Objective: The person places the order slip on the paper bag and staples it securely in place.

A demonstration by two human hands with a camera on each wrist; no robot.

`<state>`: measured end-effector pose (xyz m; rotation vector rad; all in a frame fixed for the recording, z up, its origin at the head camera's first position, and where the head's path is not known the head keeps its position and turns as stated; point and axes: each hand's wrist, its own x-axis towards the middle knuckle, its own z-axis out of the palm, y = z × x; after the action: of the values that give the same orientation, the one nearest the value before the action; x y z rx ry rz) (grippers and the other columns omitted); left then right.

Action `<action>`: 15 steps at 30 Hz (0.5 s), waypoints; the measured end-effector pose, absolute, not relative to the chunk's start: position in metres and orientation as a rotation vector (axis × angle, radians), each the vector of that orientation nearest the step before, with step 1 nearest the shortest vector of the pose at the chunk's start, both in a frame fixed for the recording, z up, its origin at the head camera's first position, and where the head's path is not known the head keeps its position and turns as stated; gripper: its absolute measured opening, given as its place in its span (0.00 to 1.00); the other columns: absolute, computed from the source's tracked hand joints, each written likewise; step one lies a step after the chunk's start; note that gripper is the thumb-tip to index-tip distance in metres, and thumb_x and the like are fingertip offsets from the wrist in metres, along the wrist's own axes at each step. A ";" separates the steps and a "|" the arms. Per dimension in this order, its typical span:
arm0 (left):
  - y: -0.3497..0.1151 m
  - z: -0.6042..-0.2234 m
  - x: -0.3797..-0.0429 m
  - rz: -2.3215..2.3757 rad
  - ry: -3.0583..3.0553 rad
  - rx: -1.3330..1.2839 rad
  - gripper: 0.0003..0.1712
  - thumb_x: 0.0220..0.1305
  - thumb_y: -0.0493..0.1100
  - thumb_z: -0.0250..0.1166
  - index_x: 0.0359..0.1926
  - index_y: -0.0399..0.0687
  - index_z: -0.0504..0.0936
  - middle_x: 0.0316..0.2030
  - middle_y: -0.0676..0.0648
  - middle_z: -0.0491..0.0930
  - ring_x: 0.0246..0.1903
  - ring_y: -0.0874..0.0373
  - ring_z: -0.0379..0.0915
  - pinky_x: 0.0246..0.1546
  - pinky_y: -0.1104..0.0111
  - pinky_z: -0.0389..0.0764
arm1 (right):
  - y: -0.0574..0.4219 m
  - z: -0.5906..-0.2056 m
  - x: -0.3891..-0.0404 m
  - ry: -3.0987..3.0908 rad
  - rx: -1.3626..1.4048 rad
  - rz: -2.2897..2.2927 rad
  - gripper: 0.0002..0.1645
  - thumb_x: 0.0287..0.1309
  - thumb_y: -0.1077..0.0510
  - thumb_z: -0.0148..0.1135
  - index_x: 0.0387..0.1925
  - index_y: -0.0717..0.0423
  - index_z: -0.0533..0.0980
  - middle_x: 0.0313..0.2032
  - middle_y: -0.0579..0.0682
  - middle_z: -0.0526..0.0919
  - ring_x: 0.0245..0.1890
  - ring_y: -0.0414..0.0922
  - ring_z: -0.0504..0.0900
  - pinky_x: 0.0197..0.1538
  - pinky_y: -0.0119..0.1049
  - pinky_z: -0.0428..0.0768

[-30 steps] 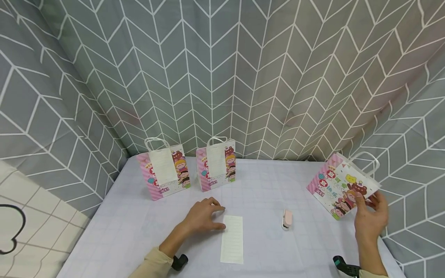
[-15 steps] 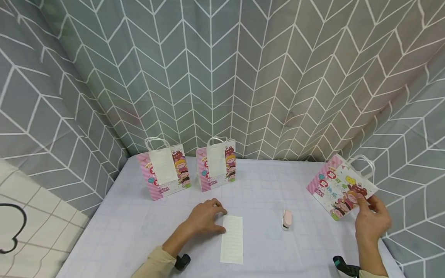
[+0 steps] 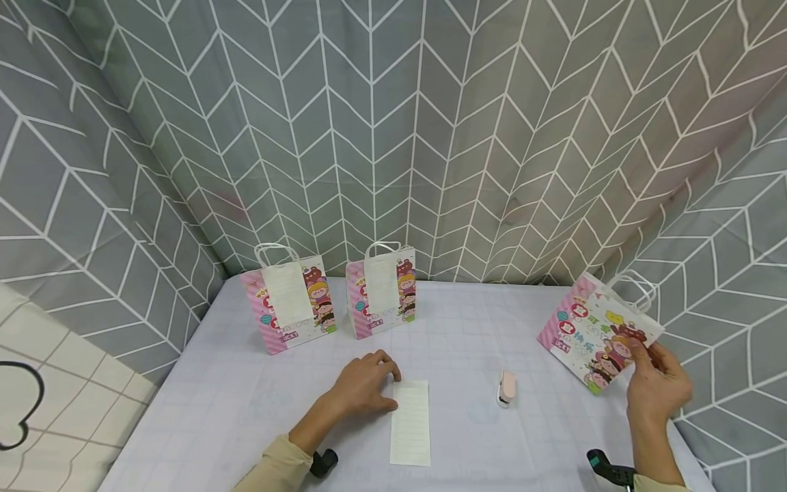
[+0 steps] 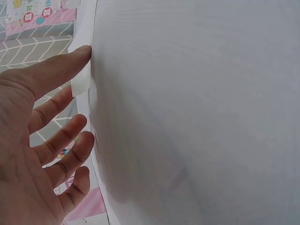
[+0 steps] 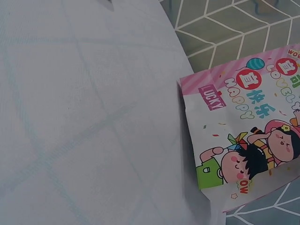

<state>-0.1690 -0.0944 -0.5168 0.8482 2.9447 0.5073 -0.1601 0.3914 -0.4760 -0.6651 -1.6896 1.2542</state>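
In the head view my left hand [image 3: 361,391] lies on the table beside a pale lined paper slip [image 3: 410,424]. Its thumb and index finger touch or nearly touch the slip's upper left edge, set apart from each other. Up close in the left wrist view, a corner of the paper slip [image 4: 81,85] shows between the relaxed thumb and fingers. At the far right my right hand [image 3: 658,389] grips a cartoon-printed paper gift bag [image 3: 599,335] by its lower right side, thumb on the front. The bag is tilted, twin white handles upward; in the right wrist view the gift bag [image 5: 248,126] shows without the hand.
Two similar gift bags, one left [image 3: 289,304] and one nearer the middle [image 3: 382,292], stand at the back with pale slips on their fronts. A small pink-and-white device [image 3: 507,388] lies right of the loose slip. A patterned curtain [image 3: 393,137] borders the table.
The bag in my right hand has shifted slightly to the left and its handles have swung. My left hand has edged a little to the right at the slip.
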 end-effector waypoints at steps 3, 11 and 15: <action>-0.095 -0.517 -0.169 0.509 2.948 0.847 0.24 0.45 0.59 0.81 0.42 0.62 0.82 0.48 0.55 0.77 0.44 0.56 0.76 0.45 0.55 0.77 | 0.389 -0.473 -0.162 -1.675 -0.641 1.279 0.20 0.55 0.54 0.76 0.48 0.57 0.86 0.27 0.20 0.80 0.30 0.28 0.75 0.33 0.16 0.71; -0.095 -0.518 -0.171 0.471 2.961 0.852 0.18 0.49 0.58 0.79 0.38 0.62 0.81 0.44 0.56 0.79 0.40 0.59 0.74 0.44 0.57 0.76 | 0.383 -0.467 -0.164 -1.676 -0.612 1.328 0.19 0.56 0.55 0.75 0.48 0.59 0.86 0.27 0.22 0.82 0.30 0.28 0.76 0.33 0.16 0.72; -0.097 -0.518 -0.171 0.494 2.957 0.875 0.11 0.56 0.55 0.75 0.35 0.62 0.82 0.40 0.58 0.79 0.36 0.63 0.72 0.39 0.61 0.74 | 0.381 -0.467 -0.165 -1.681 -0.582 1.331 0.18 0.56 0.57 0.74 0.47 0.61 0.86 0.27 0.22 0.82 0.30 0.28 0.78 0.33 0.16 0.73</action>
<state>-0.1707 -0.0967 -0.5184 0.8752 2.9568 0.4936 -0.1649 0.3812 -0.4670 -0.5820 -1.6814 1.3308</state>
